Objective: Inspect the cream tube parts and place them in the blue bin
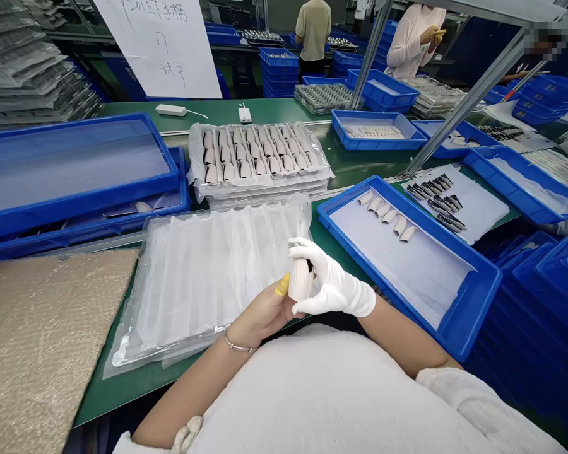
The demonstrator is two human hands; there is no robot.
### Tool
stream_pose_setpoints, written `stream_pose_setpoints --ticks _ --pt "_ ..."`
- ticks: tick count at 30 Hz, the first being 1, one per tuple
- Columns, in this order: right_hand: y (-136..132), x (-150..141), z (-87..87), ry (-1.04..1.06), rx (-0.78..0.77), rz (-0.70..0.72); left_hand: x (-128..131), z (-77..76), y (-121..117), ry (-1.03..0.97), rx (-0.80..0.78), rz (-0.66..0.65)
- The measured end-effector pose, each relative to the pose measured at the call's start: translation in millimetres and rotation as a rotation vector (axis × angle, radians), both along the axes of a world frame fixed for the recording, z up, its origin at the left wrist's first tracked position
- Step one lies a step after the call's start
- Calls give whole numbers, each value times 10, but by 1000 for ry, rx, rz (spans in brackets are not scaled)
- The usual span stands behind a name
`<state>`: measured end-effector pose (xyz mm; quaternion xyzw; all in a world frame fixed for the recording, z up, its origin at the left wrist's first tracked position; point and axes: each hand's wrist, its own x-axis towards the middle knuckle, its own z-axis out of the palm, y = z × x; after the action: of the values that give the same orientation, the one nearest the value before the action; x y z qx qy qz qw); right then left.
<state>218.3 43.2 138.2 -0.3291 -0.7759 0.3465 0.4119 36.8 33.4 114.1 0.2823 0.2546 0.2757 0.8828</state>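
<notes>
Both of my hands hold one cream-coloured curved shell piece with a dark inner side, upright in front of my body. My left hand, bare but for a yellow cover on the thumb, grips it from the lower left. My right hand, in a white glove, has its fingers curled around the top and the right side. Just beyond them lies a translucent ribbed plastic tray. To the right, a blue bin lined with white sheets holds a row of similar cream shells.
A stack of trays filled with shells stands behind the ribbed tray. Blue bins and a bubble-wrap sheet are at left. Dark pieces lie on white paper at right. A slanted metal post rises there. Co-workers stand farther back.
</notes>
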Motion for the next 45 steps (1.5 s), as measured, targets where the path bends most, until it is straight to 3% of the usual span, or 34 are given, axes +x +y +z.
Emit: stream_pose_setpoints --ticks 7,14,20,25,29,33,39,45 --pt "-18 -28 -149 113 -22 121 56 -146 -45 -166 -141 43" --pt "-36 -40 -111 138 -32 94 53 -88 -23 -90 -159 177" --pt "-19 -69 -38 171 -294 -205 71 -27 -63 -44 -155 146" --pt "227 100 -113 243 -298 -451 29 -35 -99 -41 -180 75" --pt "313 233 -196 359 -368 -537 27 -25 -108 -33 -146 81" --pt "217 234 -155 416 -453 -487 41 9 -105 11 -97 109" --pt "54 130 35 331 -607 -319 62 99 -116 164 3 144" --pt "21 53 82 337 -665 -294 79 165 -137 297 155 170"
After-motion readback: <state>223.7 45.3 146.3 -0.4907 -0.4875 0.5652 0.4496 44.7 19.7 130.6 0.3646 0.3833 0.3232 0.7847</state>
